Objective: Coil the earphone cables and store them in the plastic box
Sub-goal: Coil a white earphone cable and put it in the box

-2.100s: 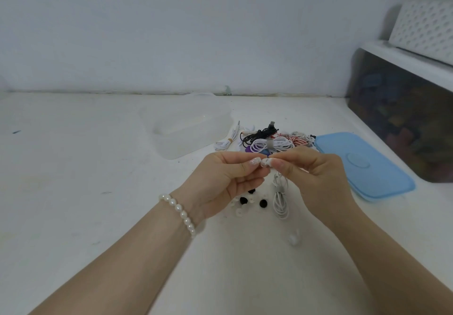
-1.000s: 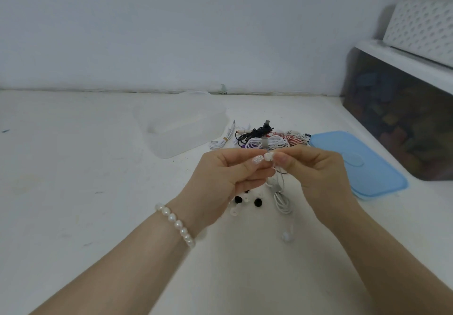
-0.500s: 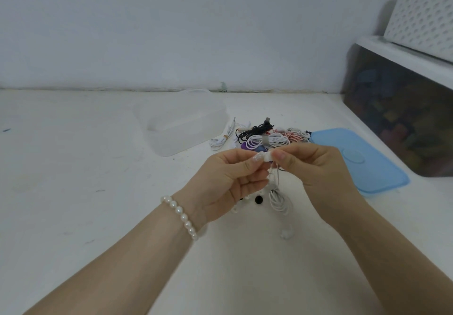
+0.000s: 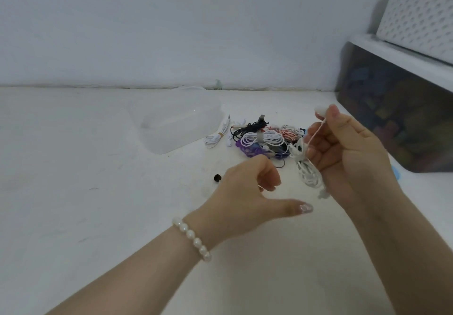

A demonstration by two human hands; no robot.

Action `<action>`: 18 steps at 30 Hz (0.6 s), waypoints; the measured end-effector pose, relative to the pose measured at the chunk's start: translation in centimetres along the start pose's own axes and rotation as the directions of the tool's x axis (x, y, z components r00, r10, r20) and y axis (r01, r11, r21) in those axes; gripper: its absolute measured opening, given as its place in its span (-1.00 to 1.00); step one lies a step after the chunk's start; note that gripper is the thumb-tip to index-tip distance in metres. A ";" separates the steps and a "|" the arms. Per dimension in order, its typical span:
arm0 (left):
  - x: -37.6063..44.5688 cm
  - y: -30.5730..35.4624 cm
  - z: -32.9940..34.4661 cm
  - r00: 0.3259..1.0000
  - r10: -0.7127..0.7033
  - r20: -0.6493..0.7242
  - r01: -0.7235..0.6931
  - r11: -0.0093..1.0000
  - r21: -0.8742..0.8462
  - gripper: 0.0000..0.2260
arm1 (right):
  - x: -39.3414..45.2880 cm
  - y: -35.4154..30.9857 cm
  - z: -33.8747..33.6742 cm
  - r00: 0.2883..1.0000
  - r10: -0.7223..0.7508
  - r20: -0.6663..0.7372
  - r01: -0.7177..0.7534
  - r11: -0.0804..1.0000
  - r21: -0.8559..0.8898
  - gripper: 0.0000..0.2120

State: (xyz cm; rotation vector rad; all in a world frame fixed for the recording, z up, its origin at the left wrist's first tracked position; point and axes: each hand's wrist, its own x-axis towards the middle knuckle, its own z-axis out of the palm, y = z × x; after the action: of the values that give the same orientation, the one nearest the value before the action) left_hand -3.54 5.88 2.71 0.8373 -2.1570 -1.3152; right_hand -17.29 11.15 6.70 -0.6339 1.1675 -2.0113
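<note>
My right hand (image 4: 348,153) is raised above the table and pinches a white earbud (image 4: 320,111) at its fingertips. The white earphone cable (image 4: 309,173) hangs from that hand as a loose bundle against the palm. My left hand (image 4: 250,192) hovers lower and to the left, apart from the cable, with the thumb stretched out, the fingers loosely curled and nothing in them. The clear plastic box (image 4: 176,121) stands open at the back, left of centre. A pile of coiled earphone cables (image 4: 264,138), white, black, red-striped and purple, lies just right of the box.
A small black ear tip (image 4: 217,178) lies on the white table beside my left hand. A sliver of the blue lid (image 4: 396,173) shows behind my right wrist. A dark storage bin (image 4: 397,118) with a white perforated basket (image 4: 416,18) on top fills the right side.
My hands have come apart. The left hand let go of the earbud and dropped lower, and the right hand lifted the earbud and cable up and to the right.
</note>
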 end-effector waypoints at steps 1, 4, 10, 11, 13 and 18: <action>0.0 0.0 0.2 1.000 -0.002 0.016 0.002 1.000 0.024 -0.59 | -0.1 -0.1 0.1 1.000 0.019 0.003 -0.019 0.999 0.042 -0.81; 0.2 -0.1 0.8 0.993 -0.024 0.114 0.025 1.000 -0.008 -0.54 | -0.1 0.0 0.5 0.997 0.073 0.019 -0.076 0.976 0.206 -0.76; 0.4 0.2 0.1 0.984 -0.039 0.173 0.112 0.892 -0.437 -0.84 | -0.1 0.4 0.9 0.993 0.090 0.072 -0.107 0.953 0.284 -0.71; 0.5 0.2 -0.2 0.986 -0.027 0.165 0.102 0.880 -0.464 -0.87 | -0.1 0.5 0.8 0.994 0.095 0.062 -0.109 0.953 0.284 -0.70; 0.7 0.1 -1.0 0.991 -0.017 0.135 0.083 0.858 -0.507 -0.89 | 0.2 0.4 0.4 0.994 0.109 0.018 -0.109 0.956 0.272 -0.69; 1.6 -0.6 -2.5 0.997 -0.062 -0.052 0.025 0.850 -0.527 -0.87 | 0.8 0.6 -0.9 0.992 0.035 -0.119 -0.064 0.967 -0.246 -0.90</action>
State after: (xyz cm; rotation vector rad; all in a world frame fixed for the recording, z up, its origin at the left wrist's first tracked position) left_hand -2.88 2.99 3.33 0.6879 -1.5984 -1.7583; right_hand -18.27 10.79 5.79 -0.6119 1.5060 -1.8949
